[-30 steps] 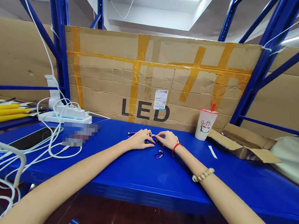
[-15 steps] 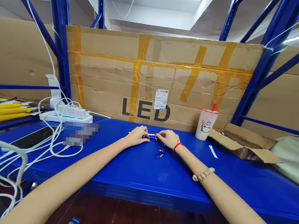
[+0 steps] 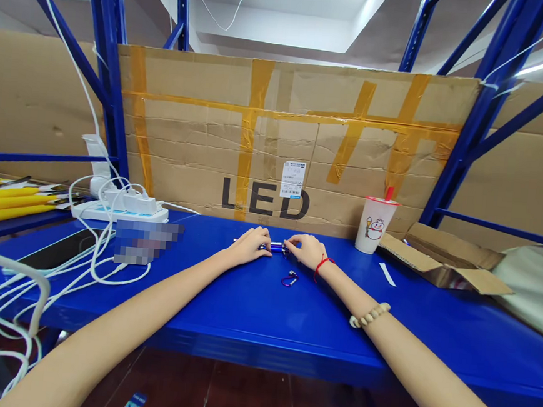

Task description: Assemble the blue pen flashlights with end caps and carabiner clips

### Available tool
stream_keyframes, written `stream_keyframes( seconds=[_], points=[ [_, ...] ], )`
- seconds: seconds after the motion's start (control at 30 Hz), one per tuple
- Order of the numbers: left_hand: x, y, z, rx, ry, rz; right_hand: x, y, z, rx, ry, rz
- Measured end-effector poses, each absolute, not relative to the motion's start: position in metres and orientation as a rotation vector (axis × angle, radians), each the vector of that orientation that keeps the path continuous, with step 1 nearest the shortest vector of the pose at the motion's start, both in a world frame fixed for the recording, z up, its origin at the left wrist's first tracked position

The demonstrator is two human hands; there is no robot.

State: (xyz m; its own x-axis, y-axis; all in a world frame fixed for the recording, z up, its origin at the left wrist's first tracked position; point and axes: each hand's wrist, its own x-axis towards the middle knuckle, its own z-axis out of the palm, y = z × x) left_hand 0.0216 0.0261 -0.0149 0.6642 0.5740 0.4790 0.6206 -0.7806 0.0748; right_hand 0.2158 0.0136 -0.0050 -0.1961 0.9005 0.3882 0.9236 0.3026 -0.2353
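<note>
A small shiny blue-purple cylinder [image 3: 277, 248] lies level just above or on the blue tabletop [image 3: 253, 315], between my two hands. My left hand [image 3: 251, 246] is closed round its left end, and a thin tip pokes out to the left of that hand. The fingertips of my right hand [image 3: 308, 251] pinch the right end. Just in front of the cylinder, a purple carabiner [image 3: 289, 279] with a silver part rests on the table, touched by neither hand.
At the right stand a white cup [image 3: 372, 227] with a red straw and an opened cardboard box [image 3: 441, 257], near a paper strip [image 3: 387, 274]. On the left are a power strip [image 3: 130, 204], tangled white cables and a dark phone [image 3: 61, 249]. A large cardboard panel [image 3: 200, 154] stands behind.
</note>
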Motion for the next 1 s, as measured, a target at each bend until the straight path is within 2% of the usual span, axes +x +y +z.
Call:
stream_keyframes(
  seconds=[0.53,1.0],
  points=[
    [0.022,0.017,-0.013,-2.653,-1.030,-0.678,0.215,0.010,-0.002,-1.566,-2.209,-0.019],
    [0.054,-0.011,-0.014,-3.025,-0.591,-0.771,0.217,0.014,-0.003,-1.578,-2.226,-0.116]
  ],
)
